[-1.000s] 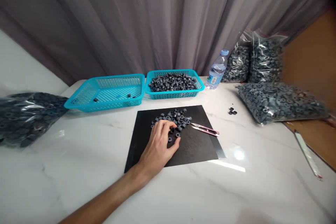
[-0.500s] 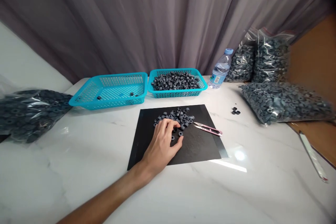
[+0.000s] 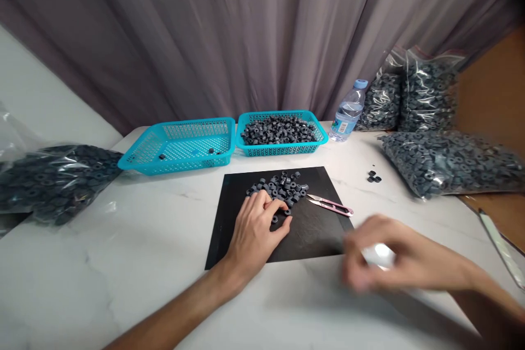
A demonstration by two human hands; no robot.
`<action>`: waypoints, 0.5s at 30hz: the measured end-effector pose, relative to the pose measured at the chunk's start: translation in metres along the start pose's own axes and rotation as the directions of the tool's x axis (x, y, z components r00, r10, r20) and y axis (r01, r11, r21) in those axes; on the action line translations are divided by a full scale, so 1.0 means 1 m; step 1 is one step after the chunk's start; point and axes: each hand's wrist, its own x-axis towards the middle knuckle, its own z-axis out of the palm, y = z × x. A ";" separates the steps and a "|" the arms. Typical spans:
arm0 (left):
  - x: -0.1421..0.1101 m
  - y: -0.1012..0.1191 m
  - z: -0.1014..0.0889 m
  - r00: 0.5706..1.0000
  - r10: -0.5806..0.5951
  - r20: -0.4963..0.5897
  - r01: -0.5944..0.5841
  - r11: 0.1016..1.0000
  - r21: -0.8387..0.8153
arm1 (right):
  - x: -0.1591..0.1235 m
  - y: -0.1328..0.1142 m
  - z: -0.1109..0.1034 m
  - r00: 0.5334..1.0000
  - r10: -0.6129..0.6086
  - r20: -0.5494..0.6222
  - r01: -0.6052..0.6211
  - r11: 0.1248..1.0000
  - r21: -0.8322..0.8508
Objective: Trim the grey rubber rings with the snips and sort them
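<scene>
My left hand [image 3: 257, 224] rests on the black mat [image 3: 315, 238], its thumb and index finger apart in a curve. Small dark grey rings [image 3: 287, 212] lie between and beside those fingertips. Just beyond the knuckles is a loose pile of grey rings [image 3: 287, 188], partly hidden by the hand. My right hand [image 3: 377, 254], smeared by motion, is over the table near the mat's right front corner. Its fingers bend towards the thumb, but whether they hold anything cannot be made out. Pink thread snips [image 3: 338, 209] lie at the mat's right side, blades towards the pile.
Behind the mat stand a blue basket [image 3: 141, 167] with a few rings and another blue basket [image 3: 241, 145] full of them. A water bottle [image 3: 348, 112], bags of rings [image 3: 447, 167] and a knife-like tool [image 3: 500, 246] are on the right. Another bag [image 3: 53, 180] lies left.
My right hand has come into view from the right, moving fast. The left hand keeps its place at the pile, while the whole view has shifted slightly.
</scene>
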 end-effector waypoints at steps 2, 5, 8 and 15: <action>0.000 0.000 0.000 1.000 0.000 -0.004 0.000 1.000 0.021 | 0.021 0.015 0.010 0.999 0.031 -0.026 -0.032 0.998 -0.059; 0.000 -0.001 0.000 1.000 -0.014 -0.006 0.014 0.999 0.034 | 0.040 0.037 0.032 0.989 0.018 -0.144 -0.034 0.994 -0.104; 0.000 -0.002 0.001 1.000 -0.023 -0.008 0.023 0.999 0.033 | 0.041 0.046 0.046 0.988 -0.047 -0.144 0.025 0.988 -0.154; 0.001 0.003 -0.004 0.995 0.077 -0.070 -0.082 0.995 -0.064 | 0.036 0.038 0.040 0.977 0.053 -0.206 -0.060 0.998 -0.030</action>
